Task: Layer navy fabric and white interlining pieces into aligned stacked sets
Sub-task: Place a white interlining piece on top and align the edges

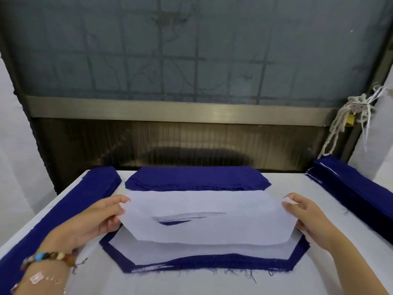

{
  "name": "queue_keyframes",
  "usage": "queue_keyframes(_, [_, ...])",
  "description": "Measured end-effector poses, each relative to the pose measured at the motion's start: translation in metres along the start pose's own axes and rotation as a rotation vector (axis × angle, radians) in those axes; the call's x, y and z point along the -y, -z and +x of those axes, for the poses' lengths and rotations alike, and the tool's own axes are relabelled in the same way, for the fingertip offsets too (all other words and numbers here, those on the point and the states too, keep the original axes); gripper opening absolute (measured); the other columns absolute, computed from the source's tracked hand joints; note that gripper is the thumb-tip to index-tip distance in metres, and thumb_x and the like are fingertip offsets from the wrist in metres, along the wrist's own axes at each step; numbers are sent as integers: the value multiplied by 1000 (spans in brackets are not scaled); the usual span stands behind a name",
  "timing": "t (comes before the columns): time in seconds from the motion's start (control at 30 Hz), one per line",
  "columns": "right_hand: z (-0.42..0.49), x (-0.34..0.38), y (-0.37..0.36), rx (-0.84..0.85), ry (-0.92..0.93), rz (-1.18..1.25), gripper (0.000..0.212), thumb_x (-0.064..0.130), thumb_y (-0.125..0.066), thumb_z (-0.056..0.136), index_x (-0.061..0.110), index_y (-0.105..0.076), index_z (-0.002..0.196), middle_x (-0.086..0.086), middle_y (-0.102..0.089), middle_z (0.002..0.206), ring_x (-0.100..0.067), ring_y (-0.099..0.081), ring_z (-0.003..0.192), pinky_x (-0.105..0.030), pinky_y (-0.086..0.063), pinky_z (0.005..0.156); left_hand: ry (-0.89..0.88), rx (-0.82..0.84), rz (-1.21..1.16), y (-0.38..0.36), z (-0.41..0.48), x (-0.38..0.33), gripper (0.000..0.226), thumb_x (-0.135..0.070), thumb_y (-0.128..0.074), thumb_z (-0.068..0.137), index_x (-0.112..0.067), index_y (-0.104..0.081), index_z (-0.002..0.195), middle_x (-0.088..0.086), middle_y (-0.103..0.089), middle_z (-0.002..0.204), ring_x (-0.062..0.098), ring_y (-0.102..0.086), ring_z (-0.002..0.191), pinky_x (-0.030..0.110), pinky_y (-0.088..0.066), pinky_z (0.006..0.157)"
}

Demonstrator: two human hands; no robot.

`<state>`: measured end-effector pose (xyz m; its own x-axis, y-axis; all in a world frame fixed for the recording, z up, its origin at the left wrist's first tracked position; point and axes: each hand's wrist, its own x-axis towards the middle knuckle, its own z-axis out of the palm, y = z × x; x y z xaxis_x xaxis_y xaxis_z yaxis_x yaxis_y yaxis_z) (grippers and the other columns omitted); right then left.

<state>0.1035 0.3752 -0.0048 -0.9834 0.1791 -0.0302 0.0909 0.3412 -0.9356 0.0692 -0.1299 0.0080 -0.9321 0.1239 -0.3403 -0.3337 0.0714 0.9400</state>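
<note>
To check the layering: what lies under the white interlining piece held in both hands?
Under the held interlining piece lies another white interlining sheet on navy fabric, whose border shows. Their far part is covered.

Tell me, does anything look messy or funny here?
Yes. Loose threads hang off the near edge of the navy stack, so it looks frayed. The white sheet, held by the left hand and right hand, shows a dark streak in its middle.
</note>
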Motion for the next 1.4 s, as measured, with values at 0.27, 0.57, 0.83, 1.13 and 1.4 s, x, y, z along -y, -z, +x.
queue_keyframes(0.27, [1, -7, -11, 9, 120, -333, 13, 44, -67, 83, 33, -66, 75, 12, -68, 79, -8, -61, 74, -17, -44, 65, -44, 36, 528, -21, -2, -1, 19, -26, -66, 90, -11, -66, 101, 7, -69, 74, 11, -53, 58, 21, -46, 56])
queue_keyframes(0.57, [7, -14, -6, -27, 128, -414, 15, 52, -69, 77, 38, -68, 74, 9, -66, 69, -6, -58, 65, -12, -43, 56, -86, -130, 687, -23, -3, -3, 42, -67, -63, 71, -27, -75, 76, -7, -72, 81, 12, -66, 83, 21, -50, 67])
queue_keyframes(0.83, [6, -9, 4, 51, 100, -348, 17, 46, -67, 79, 31, -62, 75, -5, -71, 71, -17, -67, 68, -22, -51, 64, -153, -7, 681, -13, -12, -4, 10, -28, -79, 78, -24, -73, 86, -1, -73, 78, 8, -66, 76, 23, -45, 81])
queue_keyframes(1.13, [9, -20, 11, 94, 28, -471, 27, 43, -75, 76, 19, -62, 79, 4, -48, 46, -6, -36, 40, -18, -32, 44, -185, -52, 772, -16, -1, 2, 19, -31, -83, 72, -25, -72, 87, 0, -71, 69, 6, -67, 67, 17, -44, 72])
queue_keyframes(1.4, [10, -21, 11, 29, 82, -493, 26, 42, -75, 77, 19, -62, 77, 3, -43, 47, -7, -32, 43, -18, -30, 44, -237, -77, 825, -15, 2, 3, 20, -29, -84, 72, -27, -71, 87, 1, -72, 73, 10, -67, 70, 19, -45, 70])
